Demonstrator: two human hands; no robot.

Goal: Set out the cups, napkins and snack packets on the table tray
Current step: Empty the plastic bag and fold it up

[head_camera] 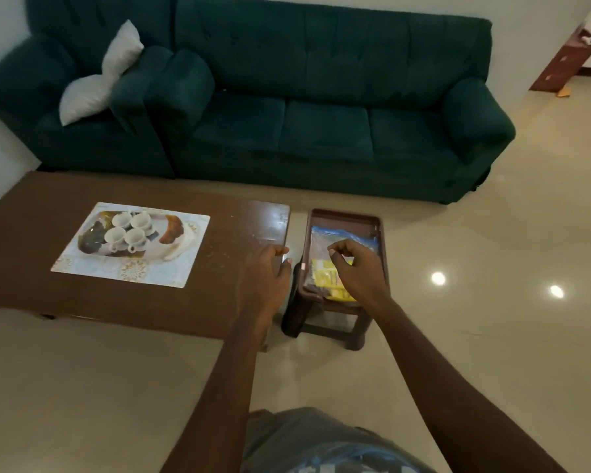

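Several white cups [127, 231] stand upside down, close together, on a flat patterned tray [82, 264] on the brown table [31, 213]. Right of the table a brown stool [342, 216] holds a clear zip bag [325, 237] and yellow snack packets [326, 273]. My right hand [355, 268] hovers over the packets with its fingers curled and nothing clearly in them. My left hand [270, 271] is at the table's right end, fingers bent, holding nothing that I can see. No napkins are visible.
A dark green sofa [321, 97] and armchair [48, 90] with a white cushion [103, 76] stand behind the table. Shiny tiled floor [492, 319] surrounds the stool. A reddish piece of furniture [567, 63] is at the far right.
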